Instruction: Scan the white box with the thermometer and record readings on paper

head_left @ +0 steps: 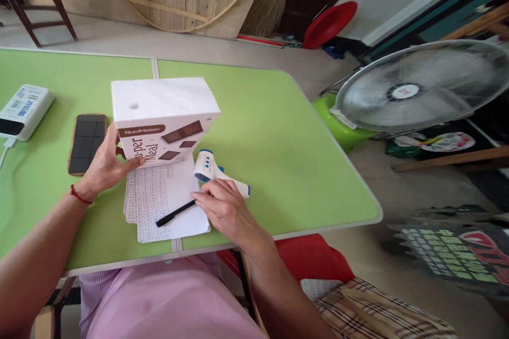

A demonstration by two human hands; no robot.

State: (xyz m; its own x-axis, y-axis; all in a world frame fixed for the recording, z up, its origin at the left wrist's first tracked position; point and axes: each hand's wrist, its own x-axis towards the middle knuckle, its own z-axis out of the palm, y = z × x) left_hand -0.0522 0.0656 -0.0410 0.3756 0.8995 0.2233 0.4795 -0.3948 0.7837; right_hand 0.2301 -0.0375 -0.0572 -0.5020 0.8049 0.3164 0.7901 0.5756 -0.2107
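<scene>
**Left hand grasping box; right hand at pen and thermometer**

Head view. The left hand (105, 164) has a firm hold on the white box (165, 103). Its thumb presses the lower part of the printed front; the other fingers pass round the side and are partly hidden. The box is just right of the left palm, tilted, over the far edge of some written papers (153, 201). Whether its base bears on them cannot be told. The front carries the name "NutriMotion", the word "Meal" and brown printed blocks. A red cord (80, 196) circles the left wrist.

The right hand (225, 206) is bent, palm down, at the right edge of the papers. The black pen (175, 214) slants across the sheets, one end meeting the right fingertips. The white and blue thermometer (205, 165) lies just beyond the right hand, its handle partly covered by the fingers. Whether the right hand is clenched on either item cannot be told.

A phone (87, 144) lies face up just left of the left hand. A white power bank (32, 106) with a cable (5, 152) is farther out on that side. All rest on a green table (318, 169). A fan (405, 92) stands well apart from the right hand, beyond the table's right edge.
</scene>
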